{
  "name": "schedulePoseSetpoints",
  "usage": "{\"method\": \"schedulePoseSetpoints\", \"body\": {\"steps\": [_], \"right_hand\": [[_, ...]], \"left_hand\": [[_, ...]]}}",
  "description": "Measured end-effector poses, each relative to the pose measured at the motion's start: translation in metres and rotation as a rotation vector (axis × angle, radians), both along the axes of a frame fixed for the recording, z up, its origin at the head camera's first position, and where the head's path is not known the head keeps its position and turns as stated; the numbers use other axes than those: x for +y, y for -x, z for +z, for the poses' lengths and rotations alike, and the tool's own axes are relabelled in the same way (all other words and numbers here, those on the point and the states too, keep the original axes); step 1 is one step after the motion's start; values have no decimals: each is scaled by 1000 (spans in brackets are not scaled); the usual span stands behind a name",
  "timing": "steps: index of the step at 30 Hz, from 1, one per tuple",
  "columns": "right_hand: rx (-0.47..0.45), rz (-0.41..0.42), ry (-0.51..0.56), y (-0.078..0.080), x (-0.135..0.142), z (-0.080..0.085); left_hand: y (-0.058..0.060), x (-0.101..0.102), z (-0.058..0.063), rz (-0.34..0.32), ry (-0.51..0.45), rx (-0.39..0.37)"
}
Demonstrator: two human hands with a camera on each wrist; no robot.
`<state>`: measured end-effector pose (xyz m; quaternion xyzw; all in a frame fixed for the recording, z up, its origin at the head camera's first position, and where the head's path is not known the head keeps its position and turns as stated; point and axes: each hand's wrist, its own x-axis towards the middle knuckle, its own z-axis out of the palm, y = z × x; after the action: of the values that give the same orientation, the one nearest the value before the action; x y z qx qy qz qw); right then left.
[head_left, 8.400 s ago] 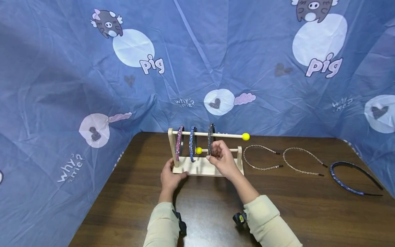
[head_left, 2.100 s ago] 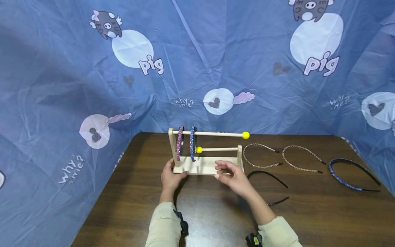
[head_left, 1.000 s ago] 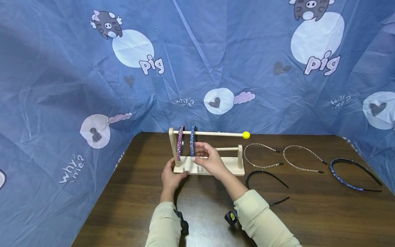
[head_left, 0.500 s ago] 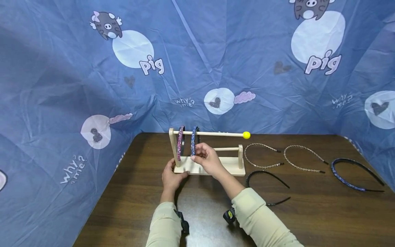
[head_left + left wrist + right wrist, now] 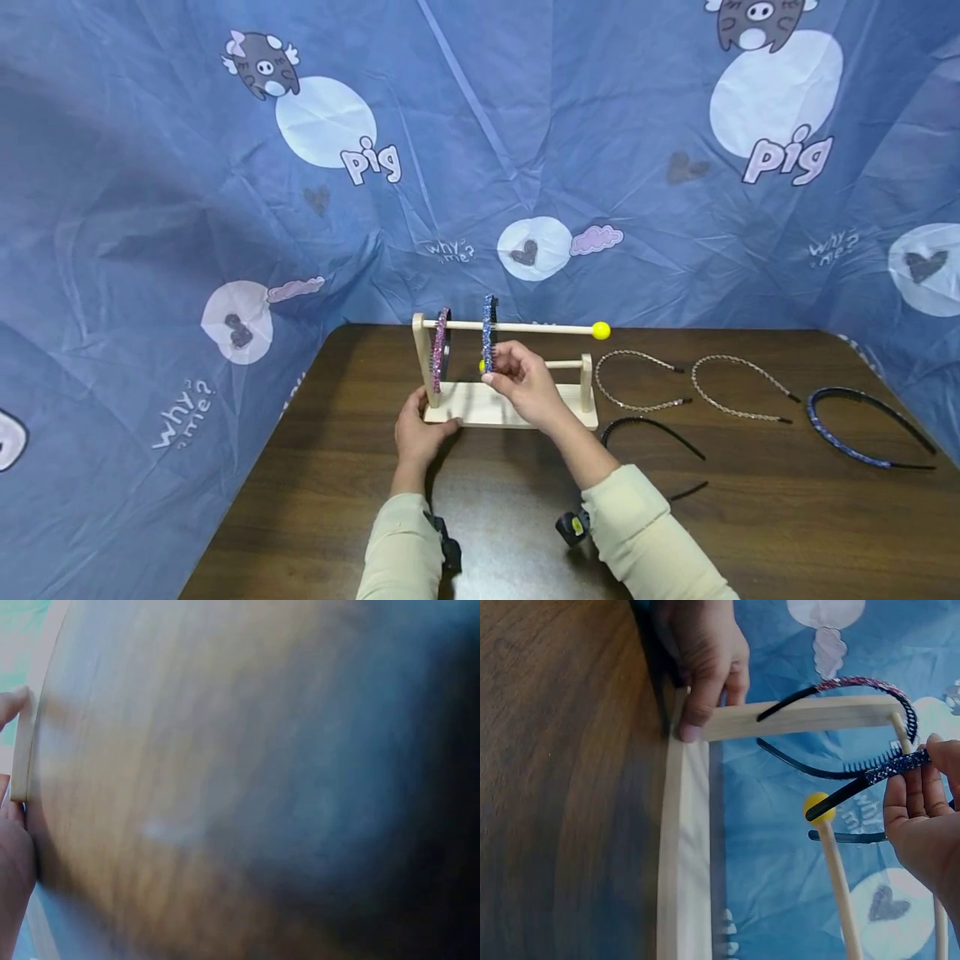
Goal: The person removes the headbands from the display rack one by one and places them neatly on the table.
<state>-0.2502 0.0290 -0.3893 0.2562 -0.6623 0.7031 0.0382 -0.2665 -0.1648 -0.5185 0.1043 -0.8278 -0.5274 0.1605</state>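
My right hand (image 5: pixel 528 387) pinches a blue glitter headband (image 5: pixel 488 329) between thumb and fingers, at the upper rod of a pale wooden headband stand (image 5: pixel 480 404). Its arch stands above the rod, and its toothed inner side shows in the right wrist view. A pink glitter headband (image 5: pixel 439 350) hangs on the same rod, close to the left post. My left hand (image 5: pixel 416 433) grips the left end of the stand's base, thumb along the front. The left wrist view catches only part of that hand (image 5: pixel 15 859) and the base's edge. My right hand partly covers the lower rod.
Right of the stand, two braided thin headbands (image 5: pixel 738 414) and a blue headband (image 5: pixel 843 450) lie on the brown table (image 5: pixel 337 517). A black headband (image 5: pixel 656 421) lies nearer, partly hidden by the right forearm. Yellow balls (image 5: pixel 601 331) cap the rods.
The black headband has gone from the upper rod to the table. My right hand has since taken hold of the blue headband and moved it right and up. The left hand stays put.
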Motion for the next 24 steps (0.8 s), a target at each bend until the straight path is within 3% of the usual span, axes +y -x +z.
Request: {"method": "schedulePoseSetpoints", "body": {"steps": [12, 24], "right_hand": [[45, -74, 6, -4, 29, 11], [79, -146, 19, -9, 48, 11]], "left_hand": [[-1, 0, 2, -1, 18, -22], [-2, 1, 4, 1, 14, -35]]}}
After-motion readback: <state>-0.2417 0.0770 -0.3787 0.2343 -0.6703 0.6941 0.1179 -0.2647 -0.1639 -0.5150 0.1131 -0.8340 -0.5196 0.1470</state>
